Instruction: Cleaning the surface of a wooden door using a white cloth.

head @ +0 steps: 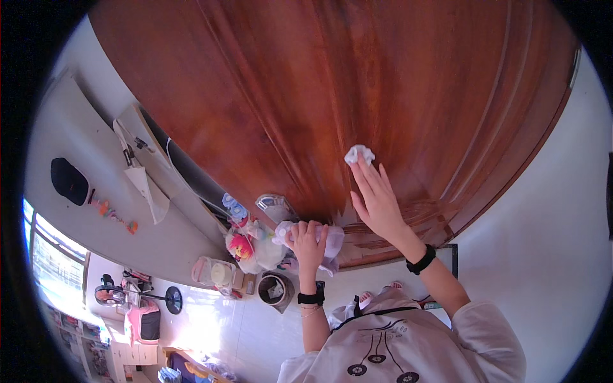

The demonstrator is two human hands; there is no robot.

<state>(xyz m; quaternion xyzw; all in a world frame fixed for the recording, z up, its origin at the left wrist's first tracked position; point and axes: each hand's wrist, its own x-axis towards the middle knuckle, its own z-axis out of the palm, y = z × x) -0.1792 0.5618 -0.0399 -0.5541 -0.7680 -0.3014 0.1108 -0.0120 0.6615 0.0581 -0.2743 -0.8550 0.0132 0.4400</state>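
Observation:
A reddish-brown wooden door [306, 105] fills the upper view. My right hand [378, 201] presses a small crumpled white cloth or tissue [360, 155] against its surface with the fingertips. Lower left, beside the metal door handle's plate [276, 207], my left hand [307, 243] rests with bent fingers on a pale lilac cloth [333, 242] at the door's edge. The cloth covers what lies beneath that hand. Both wrists wear black bands.
An open waste bin [274, 290] stands on the floor below my left hand, next to plush toys [261, 253] and a plastic container [210, 271]. A white bag [146, 189] and a black cap [70, 182] hang at left. A fan [173, 300] stands farther off.

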